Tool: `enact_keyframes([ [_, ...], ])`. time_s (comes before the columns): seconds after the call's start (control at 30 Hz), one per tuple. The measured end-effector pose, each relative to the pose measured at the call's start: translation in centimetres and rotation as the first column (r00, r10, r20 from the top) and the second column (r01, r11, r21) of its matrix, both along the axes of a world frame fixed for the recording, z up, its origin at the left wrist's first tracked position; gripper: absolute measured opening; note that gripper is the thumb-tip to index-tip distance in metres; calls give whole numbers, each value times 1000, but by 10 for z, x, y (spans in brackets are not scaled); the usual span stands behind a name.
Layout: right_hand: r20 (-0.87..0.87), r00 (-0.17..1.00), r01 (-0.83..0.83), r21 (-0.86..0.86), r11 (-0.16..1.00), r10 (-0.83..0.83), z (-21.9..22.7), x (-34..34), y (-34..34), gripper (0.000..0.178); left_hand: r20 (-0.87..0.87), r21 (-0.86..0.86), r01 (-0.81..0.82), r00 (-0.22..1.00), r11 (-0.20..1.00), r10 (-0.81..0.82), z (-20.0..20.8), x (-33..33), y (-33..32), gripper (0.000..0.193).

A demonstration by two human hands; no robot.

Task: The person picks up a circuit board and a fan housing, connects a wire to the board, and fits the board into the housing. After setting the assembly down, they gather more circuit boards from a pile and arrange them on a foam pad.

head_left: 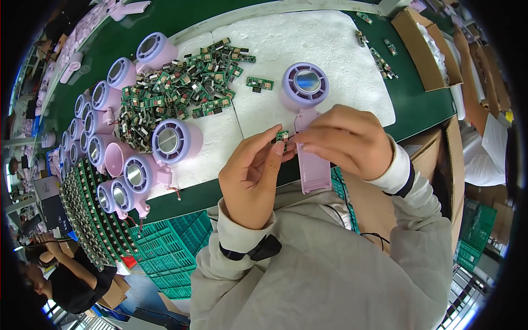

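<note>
My left hand [250, 179] pinches a small green circuit board [282, 136] between thumb and fingers, above the table's near edge. Close beside it, my right hand [352, 143] is closed, its fingertips together over the handle of a handheld fan. What those fingers grip, perhaps a wire, is too small to make out. The fan's lilac round head [305, 82] faces up on the white foam sheet. Its pink handle [315, 170] points toward me under my right hand, with the hollow inside showing. A loose circuit board [260, 83] lies left of the fan head.
To the left is a heap of circuit boards [176, 82], ringed by several lilac fans [176, 142]. Strips of boards [93, 214] hang at the far left. Green crates [170, 256] stand below the table. An open carton [426, 49] sits at right; other people are at both sides.
</note>
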State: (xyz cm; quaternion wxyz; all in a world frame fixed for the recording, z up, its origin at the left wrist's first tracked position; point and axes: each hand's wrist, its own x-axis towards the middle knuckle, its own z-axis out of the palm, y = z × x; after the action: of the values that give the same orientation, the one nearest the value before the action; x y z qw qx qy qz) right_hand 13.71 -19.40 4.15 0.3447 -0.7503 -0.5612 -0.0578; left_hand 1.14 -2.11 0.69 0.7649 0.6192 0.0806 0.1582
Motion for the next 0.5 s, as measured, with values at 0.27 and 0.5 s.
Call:
enact_keyframes([
  [0.27, -89, 983, 165, 65, 984, -159, -4, -14, 11, 24, -2, -3, 13, 1000, 1000, -13, -1, 0, 2, 29],
  [0.5, -9, 994, 108, 100, 989, -107, -9, -12, 9, 25, -7, -31, -26, 1000, 999, 25, -2, 0, 0, 28],
])
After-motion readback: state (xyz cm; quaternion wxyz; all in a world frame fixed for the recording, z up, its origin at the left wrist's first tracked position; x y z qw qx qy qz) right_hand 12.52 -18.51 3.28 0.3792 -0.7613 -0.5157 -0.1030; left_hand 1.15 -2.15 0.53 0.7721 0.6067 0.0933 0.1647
